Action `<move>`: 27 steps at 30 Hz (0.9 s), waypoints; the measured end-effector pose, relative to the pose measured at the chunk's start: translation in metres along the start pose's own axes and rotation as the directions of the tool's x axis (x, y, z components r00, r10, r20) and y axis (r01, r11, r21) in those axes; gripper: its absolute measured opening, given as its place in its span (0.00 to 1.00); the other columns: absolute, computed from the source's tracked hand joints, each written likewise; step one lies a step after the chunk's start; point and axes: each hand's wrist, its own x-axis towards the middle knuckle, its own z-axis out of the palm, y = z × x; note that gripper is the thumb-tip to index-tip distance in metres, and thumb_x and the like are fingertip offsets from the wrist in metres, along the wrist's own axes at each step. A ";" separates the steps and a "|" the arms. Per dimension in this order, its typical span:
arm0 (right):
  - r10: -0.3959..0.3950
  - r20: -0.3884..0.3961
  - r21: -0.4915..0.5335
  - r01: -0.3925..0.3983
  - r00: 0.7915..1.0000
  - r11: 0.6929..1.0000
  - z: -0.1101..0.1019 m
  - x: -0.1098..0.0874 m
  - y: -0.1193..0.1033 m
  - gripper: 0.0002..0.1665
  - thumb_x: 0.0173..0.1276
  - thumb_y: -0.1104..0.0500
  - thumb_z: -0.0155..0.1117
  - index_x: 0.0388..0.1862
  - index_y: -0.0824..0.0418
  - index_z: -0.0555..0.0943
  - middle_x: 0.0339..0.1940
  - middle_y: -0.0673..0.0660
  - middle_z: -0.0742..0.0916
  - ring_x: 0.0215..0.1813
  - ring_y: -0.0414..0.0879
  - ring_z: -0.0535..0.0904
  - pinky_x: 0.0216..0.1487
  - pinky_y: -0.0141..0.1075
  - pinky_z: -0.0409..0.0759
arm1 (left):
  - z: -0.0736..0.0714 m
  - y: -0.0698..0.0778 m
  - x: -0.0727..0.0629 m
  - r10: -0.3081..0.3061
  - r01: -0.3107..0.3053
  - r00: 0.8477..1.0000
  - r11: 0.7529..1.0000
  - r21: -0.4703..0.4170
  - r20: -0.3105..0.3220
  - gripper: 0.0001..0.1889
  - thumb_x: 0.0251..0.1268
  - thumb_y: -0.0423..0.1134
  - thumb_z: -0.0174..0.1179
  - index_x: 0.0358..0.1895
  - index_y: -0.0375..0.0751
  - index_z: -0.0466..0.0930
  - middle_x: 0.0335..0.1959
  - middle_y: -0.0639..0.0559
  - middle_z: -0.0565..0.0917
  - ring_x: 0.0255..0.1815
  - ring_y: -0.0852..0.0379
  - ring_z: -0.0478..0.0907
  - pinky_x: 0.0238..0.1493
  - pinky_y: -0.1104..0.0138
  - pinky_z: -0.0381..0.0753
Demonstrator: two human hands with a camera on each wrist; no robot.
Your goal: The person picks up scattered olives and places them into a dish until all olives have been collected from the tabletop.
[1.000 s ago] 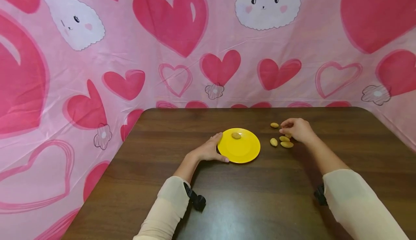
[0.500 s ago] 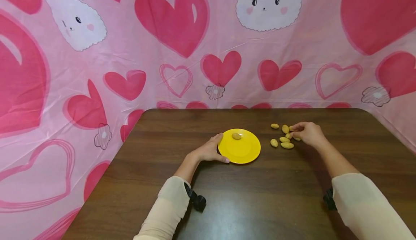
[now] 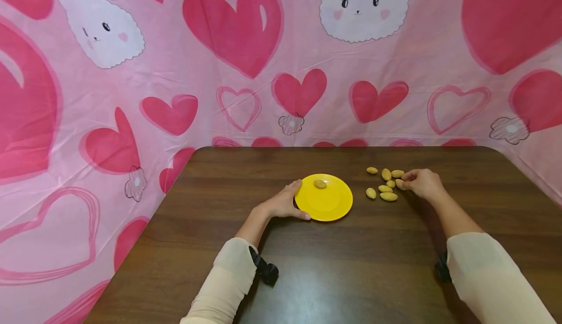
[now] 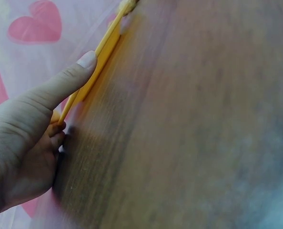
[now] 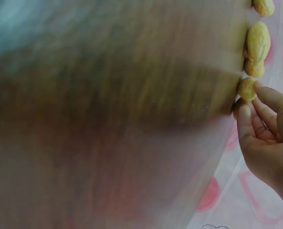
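Note:
My left hand (image 3: 282,204) holds the left edge of a round yellow plate (image 3: 326,206), its thumb at the near side and fingers at the far side. On the plate lies one small yellow-brown oval nut (image 3: 320,184), kind unclear. My right hand (image 3: 424,183) pinches another oval nut (image 3: 399,184) at the right side of a loose group. In the right wrist view, thumb and fingertips meet at this nut (image 5: 247,88). Several similar nuts (image 3: 388,196) lie on the table between the plate and my right hand.
A dark wood-grain table (image 3: 333,265) carries everything. Behind it hangs a pink cloth (image 3: 307,50) with hearts and white animal faces. Black wrist cameras sit under both cream sleeves (image 3: 228,270).
My right hand has moved right and a little nearer, from the far nuts to the one at the group's right side, uncovering several nuts. The left hand and plate stay put.

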 end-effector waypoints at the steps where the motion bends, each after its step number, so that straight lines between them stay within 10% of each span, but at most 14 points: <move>1: 0.005 0.004 0.001 -0.005 1.000 1.000 0.000 0.000 0.000 0.24 0.62 0.53 0.64 0.43 0.74 0.78 0.36 0.67 0.84 0.44 0.64 0.74 0.44 0.53 0.71 | 0.000 0.000 0.000 0.000 0.000 1.000 1.000 -0.002 -0.001 0.58 0.45 0.57 0.69 0.74 0.43 0.39 0.74 0.50 0.42 0.73 0.52 0.38 0.69 0.58 0.43; 27: -0.030 -0.019 0.012 0.030 0.999 0.999 0.002 -0.002 0.003 0.21 0.62 0.55 0.62 0.43 0.74 0.79 0.34 0.65 0.85 0.43 0.63 0.75 0.44 0.53 0.70 | 0.001 -0.001 0.000 -0.001 0.001 1.000 1.000 -0.013 -0.008 0.58 0.45 0.57 0.69 0.74 0.42 0.39 0.75 0.51 0.42 0.73 0.53 0.38 0.69 0.58 0.43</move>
